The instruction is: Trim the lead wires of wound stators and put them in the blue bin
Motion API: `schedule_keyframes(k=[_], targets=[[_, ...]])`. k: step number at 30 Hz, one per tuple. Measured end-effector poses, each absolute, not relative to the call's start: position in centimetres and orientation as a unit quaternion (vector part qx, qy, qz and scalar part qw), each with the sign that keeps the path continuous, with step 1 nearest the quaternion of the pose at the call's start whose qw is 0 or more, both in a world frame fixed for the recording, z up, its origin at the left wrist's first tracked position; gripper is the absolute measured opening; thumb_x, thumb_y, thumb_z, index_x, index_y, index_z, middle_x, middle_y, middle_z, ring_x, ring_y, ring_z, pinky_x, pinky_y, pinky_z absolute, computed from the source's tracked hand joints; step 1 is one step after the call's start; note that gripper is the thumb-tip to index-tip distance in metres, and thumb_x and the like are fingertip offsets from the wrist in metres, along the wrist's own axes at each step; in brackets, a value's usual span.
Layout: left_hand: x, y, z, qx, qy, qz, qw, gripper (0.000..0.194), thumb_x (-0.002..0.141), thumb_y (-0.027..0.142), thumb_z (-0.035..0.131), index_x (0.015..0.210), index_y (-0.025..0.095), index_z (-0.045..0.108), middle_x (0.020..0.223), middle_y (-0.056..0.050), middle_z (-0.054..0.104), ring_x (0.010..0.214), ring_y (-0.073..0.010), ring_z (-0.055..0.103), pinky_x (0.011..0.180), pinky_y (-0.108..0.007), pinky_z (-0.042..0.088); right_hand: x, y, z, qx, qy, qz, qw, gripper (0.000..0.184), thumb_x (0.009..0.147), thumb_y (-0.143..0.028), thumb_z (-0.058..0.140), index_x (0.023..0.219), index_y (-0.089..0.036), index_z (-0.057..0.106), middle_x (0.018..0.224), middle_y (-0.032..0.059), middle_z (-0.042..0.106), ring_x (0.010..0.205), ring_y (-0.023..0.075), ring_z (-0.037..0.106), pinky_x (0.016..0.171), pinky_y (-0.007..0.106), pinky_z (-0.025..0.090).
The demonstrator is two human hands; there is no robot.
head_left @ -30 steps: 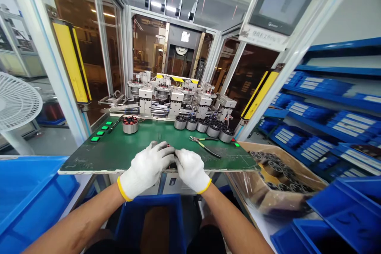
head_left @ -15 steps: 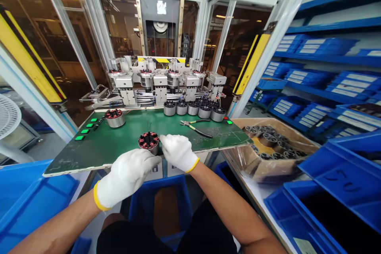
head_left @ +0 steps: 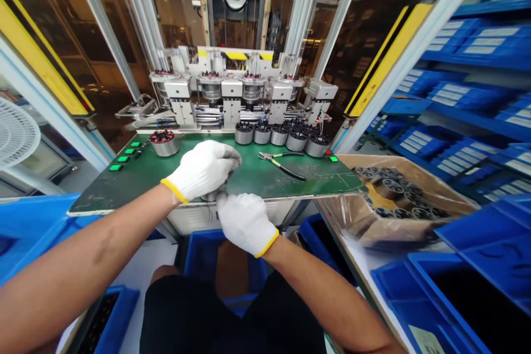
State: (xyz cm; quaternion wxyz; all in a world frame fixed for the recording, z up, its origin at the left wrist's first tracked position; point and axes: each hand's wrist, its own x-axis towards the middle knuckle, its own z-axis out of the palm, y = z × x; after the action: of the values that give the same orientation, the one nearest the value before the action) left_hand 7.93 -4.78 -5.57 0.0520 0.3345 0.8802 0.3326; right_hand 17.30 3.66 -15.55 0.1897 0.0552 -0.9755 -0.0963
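white cotton covers both hands at the near edge of the green worktop (head_left: 124, 191). the left hand (head_left: 209, 168) curls over a mostly hidden metal-sided part (head_left: 211, 196), thin wires hanging below; whether it grasps the part, i cannot tell. the right hand (head_left: 244, 221), at the part's four o'clock, has bent fingers, their grip hidden. from the part, a red-topped stator (head_left: 165, 145) stands at ten o'clock, pliers (head_left: 282, 163) lie at two, and a carton (head_left: 342, 193) sits at three.

A grey part (head_left: 211, 197) is being largely hidden at the green tabletop's (head_left: 249, 178) front edge, thin dark wires (head_left: 209, 212) being dangled below.
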Motion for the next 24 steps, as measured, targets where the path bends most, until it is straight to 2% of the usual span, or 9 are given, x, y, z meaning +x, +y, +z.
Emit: schedule_keyframes(k=[2,5,7,10,14,17,20,22,24], targets=[[7.5,-4.1,-5.6,0.353,0.895,0.272,0.017,0.024,0.075,0.03,0.053,0.084,0.02,0.072,0.071,0.001,0.067,0.065,-0.0142,0.061,0.053,-0.02,0.04,17.5,2.8,-15.7,0.043,-0.976,-0.093,0.192,0.028,0.09,-0.013,0.023,0.094,-0.01,0.051,0.071,0.0117,0.053,0.066,0.0301,0.06,0.051,0.037,0.042],[7.3,-5.2,-5.7,0.369,0.889,0.271,0.003,0.029,0.08,0.035,0.051,0.096,0.022,0.071,0.078,0.002,0.069,0.066,-0.0135,0.062,0.056,-0.02,0.041,17.3,2.8,-15.7,0.027,-0.978,-0.072,0.193,0.023,0.089,-0.013,0.027,0.093,-0.011,0.05,0.073,0.0112,0.054,0.067,0.0297,0.06,0.052,0.038,0.042],[7.4,-7.0,-6.1,0.395,0.876,0.27,-0.063,0.028,0.083,0.038,0.052,0.102,0.026,0.07,0.091,0.003,0.07,0.076,-0.0141,0.064,0.064,-0.022,0.045,17.1,3.3,-15.7,0.025,-0.982,-0.048,0.182,0.016,0.087,-0.017,0.034,0.091,-0.013,0.049,0.074,0.0104,0.055,0.068,0.0285,0.061,0.054,0.038,0.043],[7.7,-9.7,-7.9,0.512,0.824,0.188,-0.153,0.021,0.086,0.032,0.053,0.097,0.027,0.07,0.107,0.002,0.067,0.095,-0.0166,0.062,0.082,-0.026,0.047,17.1,4.2,-15.6,0.033,-0.985,-0.019,0.167,0.014,0.087,-0.024,0.039,0.093,-0.015,0.049,0.076,0.0089,0.058,0.068,0.0264,0.061,0.056,0.036,0.043],[7.7,-10.8,-11.8,0.557,0.763,0.086,-0.317,0.026,0.088,0.023,0.051,0.108,0.019,0.067,0.113,-0.008,0.065,0.102,-0.0238,0.058,0.085,-0.036,0.048,17.8,3.8,-15.9,0.055,-0.983,-0.001,0.173,0.016,0.089,-0.026,0.037,0.094,-0.017,0.049,0.076,0.0081,0.059,0.066,0.0247,0.06,0.056,0.034,0.041],[7.5,-10.1,-14.0,0.556,0.721,0.096,-0.403,0.028,0.088,0.018,0.047,0.108,0.013,0.065,0.111,-0.011,0.065,0.105,-0.0251,0.057,0.09,-0.039,0.047,18.1,3.5,-15.9,0.062,-0.979,-0.009,0.192,0.015,0.088,-0.025,0.039,0.092,-0.017,0.051,0.077,0.0073,0.06,0.065,0.023,0.059,0.055,0.032,0.038],[7.4,-9.6,-14.8,0.557,0.7,0.135,-0.425,0.032,0.086,0.017,0.044,0.111,0.011,0.063,0.115,-0.012,0.064,0.109,-0.0256,0.055,0.092,-0.041,0.046,18.3,4.4,-13.7,0.111,-0.971,-0.033,0.21,0.018,0.092,-0.03,0.038,0.09,-0.018,0.052,0.074,0.004,0.06,0.059,0.019,0.057,0.052,0.03,0.033],[7.4,-9.5,-14.8,0.562,0.688,0.163,-0.429,0.035,0.084,0.016,0.042,0.112,0.011,0.062,0.115,-0.013,0.063,0.11,-0.0259,0.054,0.093,-0.042,0.046,18.1,5.6,-11.2,0.12,-0.959,-0.035,0.253,0.025,0.096,-0.033,0.033,0.1,-0.02,0.054,0.081,0.0032,0.062,0.065,0.0167,0.059,0.056,0.029,0.035],[7.4,-9.6,-14.9,0.558,0.685,0.177,-0.433,0.035,0.083,0.013,0.04,0.11,0.011,0.063,0.112,-0.012,0.064,0.108,-0.0251,0.055,0.092,-0.042,0.046,17.6,6.9,-8.9,0.108,-0.947,-0.063,0.295,0.029,0.097,-0.03,0.031,0.119,-0.021,0.049,0.096,0.0062,0.063,0.076,0.0169,0.06,0.061,0.029,0.037]])
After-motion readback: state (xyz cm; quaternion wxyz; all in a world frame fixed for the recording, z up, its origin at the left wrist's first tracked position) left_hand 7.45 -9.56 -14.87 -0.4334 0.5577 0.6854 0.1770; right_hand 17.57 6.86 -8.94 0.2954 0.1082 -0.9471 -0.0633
